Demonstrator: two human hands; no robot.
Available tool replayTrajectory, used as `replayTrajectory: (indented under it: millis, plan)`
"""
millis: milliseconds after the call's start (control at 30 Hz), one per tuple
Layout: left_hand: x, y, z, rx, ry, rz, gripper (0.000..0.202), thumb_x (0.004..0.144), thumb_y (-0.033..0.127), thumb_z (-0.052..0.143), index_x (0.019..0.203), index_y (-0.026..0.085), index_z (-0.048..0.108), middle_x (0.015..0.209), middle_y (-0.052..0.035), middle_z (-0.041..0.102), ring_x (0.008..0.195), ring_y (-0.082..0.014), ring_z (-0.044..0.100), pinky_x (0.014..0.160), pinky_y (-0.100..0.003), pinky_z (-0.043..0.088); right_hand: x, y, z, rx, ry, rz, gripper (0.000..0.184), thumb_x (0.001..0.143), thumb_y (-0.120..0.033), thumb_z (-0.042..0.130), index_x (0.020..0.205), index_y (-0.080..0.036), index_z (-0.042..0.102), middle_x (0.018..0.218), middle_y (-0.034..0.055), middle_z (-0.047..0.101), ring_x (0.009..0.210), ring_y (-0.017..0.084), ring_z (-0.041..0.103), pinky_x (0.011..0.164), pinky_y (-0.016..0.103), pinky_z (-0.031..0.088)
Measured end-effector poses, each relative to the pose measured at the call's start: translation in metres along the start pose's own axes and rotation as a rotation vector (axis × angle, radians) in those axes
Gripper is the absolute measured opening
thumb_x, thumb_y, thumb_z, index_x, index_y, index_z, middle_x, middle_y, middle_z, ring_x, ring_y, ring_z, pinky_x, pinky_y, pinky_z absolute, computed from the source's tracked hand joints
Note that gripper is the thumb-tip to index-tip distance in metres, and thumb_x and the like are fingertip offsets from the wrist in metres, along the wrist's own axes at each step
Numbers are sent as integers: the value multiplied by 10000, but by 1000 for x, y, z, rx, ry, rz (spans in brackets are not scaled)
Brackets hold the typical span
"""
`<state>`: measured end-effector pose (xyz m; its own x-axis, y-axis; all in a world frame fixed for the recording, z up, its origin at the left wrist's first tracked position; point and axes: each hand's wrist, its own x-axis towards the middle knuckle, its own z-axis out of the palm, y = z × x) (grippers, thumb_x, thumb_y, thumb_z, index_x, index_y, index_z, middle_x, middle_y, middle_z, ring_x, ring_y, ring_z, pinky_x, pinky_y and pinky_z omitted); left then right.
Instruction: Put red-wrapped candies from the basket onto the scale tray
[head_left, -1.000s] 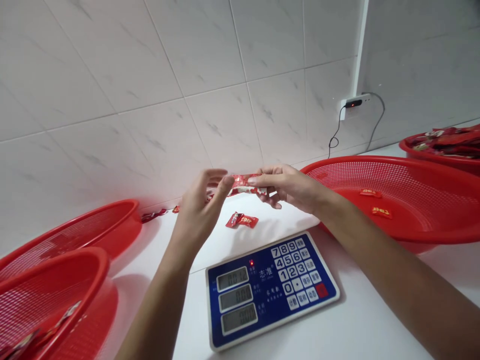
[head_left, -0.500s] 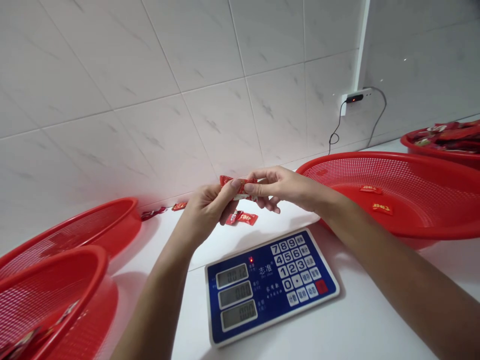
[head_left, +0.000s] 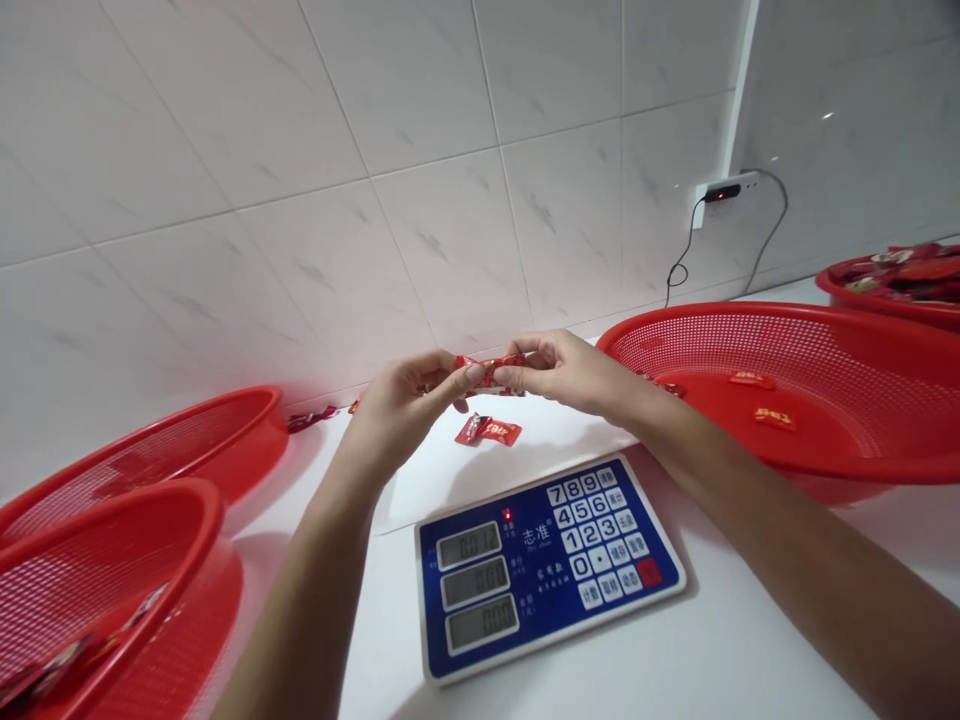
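Head view, us looking down at a white counter:

1. Our left hand (head_left: 401,410) and right hand (head_left: 570,375) are both grasping, not clenched. Each pinches one end of a strip of red-wrapped candies (head_left: 491,372) between thumb and fingertips.
2. The strip is in the air above the counter (head_left: 712,660), held level between our fingertips and partly hidden by them. We judge that the two-ended pinch keeps it stretched and steady. We cannot tell how many candies it holds.
3. A loose wrapped candy pair (head_left: 486,430) lies on the counter just beyond our hands, clear of the digital scale (head_left: 547,570). The scale sits nearer us, within easy reach, and its keypad faces us. Its top display shows a small reading, and the two below show zeros.
4. A large red perforated basket (head_left: 750,312) stands on our right, with a few single candies (head_left: 775,418) in it. Behind it, a red basket (head_left: 892,312) holds a heap of wrapped candies. Two more red baskets (head_left: 142,430) sit on our left, and the nearer one has wrapped pieces at its bottom edge.
5. Compared with the frame half a second ago, our fingertips have closed in and the strip looks shorter between them. Everything has shifted slightly in view, which suggests head motion. A red piece now shows inside the right basket, by our right wrist.
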<state>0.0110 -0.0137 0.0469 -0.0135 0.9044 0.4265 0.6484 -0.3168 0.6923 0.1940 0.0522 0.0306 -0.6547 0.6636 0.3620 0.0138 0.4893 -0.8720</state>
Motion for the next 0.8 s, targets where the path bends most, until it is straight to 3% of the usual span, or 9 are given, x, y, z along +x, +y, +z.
replayTrajectory:
  millis: [133, 233, 333, 433, 500, 667, 800]
  plan:
    - [2, -4, 1, -66, 74, -14, 353, 786, 484, 699, 657, 167, 611, 619, -12, 602, 599, -118, 537, 540, -229, 373, 0, 0, 1, -59, -3, 80, 320, 894, -464, 567, 969, -164, 648, 725, 13, 570, 630, 113, 478, 557, 248, 330]
    - [5, -11, 4, -41, 166, -1, 339, 819, 493, 646, 705, 177, 599, 598, 4, 570, 553, -108, 481, 508, -235, 328, 0, -2, -4, -151, 132, 152, 330, 888, -469, 577, 956, -152, 639, 657, 2, 530, 596, 117, 461, 561, 259, 334]
    - [9, -22, 8, 57, 96, -31, 299, 831, 467, 592, 776, 175, 626, 636, -14, 619, 548, -122, 499, 512, -243, 344, 1, -2, -12, -199, 224, 157, 290, 861, -442, 621, 934, -162, 634, 634, 3, 529, 592, 127, 470, 559, 268, 333]
    - [13, -33, 10, 144, -16, -86, 251, 791, 412, 605, 766, 171, 672, 638, -35, 667, 565, -152, 564, 528, -254, 381, 2, 2, -17, -211, 201, 147, 276, 855, -436, 626, 926, -170, 641, 623, 11, 544, 586, 133, 471, 554, 274, 335]
    - [14, -36, 5, 184, -21, -120, 222, 751, 376, 639, 804, 169, 699, 601, -36, 674, 559, -174, 586, 518, -261, 382, 2, 3, -16, -225, 174, 161, 271, 867, -422, 610, 955, -168, 639, 634, 17, 561, 584, 132, 474, 547, 272, 342]
    - [4, -9, -30, 233, 158, -121, 272, 755, 403, 679, 921, 194, 731, 638, -31, 691, 589, -159, 585, 538, -263, 397, -4, -14, -17, -164, 159, 142, 214, 913, -332, 551, 1022, -161, 620, 715, 26, 602, 581, 111, 499, 504, 241, 374]
    - [-18, 28, -48, 71, 431, -50, 162, 797, 347, 689, 888, 228, 751, 610, 9, 646, 577, -112, 544, 531, -237, 403, -14, -30, -47, -194, 362, 127, 221, 923, -249, 525, 1107, -175, 622, 772, 28, 641, 579, 104, 531, 495, 222, 404]
